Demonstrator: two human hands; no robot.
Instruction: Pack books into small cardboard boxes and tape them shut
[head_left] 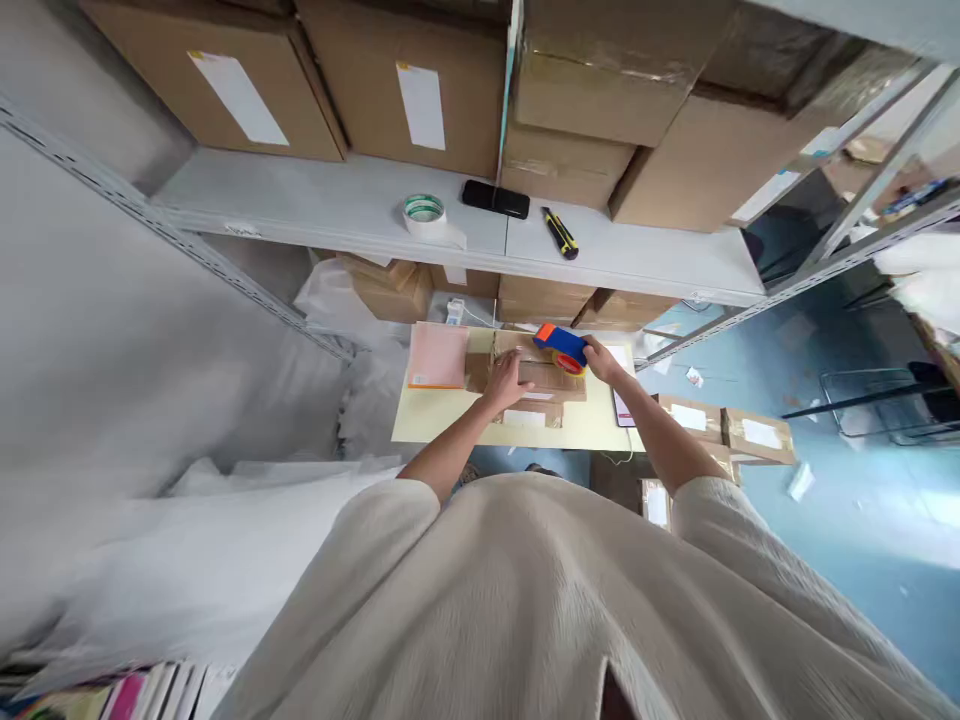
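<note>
A small cardboard box [555,380] lies on the pale yellow tabletop [435,425] in front of me. My left hand [506,382] rests on the left part of the box, fingers stretched over its top. In my right hand [602,360] is the handle of a tape dispenser [561,342], blue with an orange end and a yellow-rimmed roll. The dispenser is over the right part of the box; whether its tape touches the cardboard cannot be made out. Nearer to me, another box with a white label [525,418] sits against the first.
Pink paper sheets [437,355] lie left of the boxes, and a phone or tablet [624,408] lies right. Above the tabletop, a grey shelf [315,195] holds a white tape roll [425,215], a black case [495,198], a utility knife [560,234] and large cartons [405,80]. Labelled boxes [757,435] stand at right.
</note>
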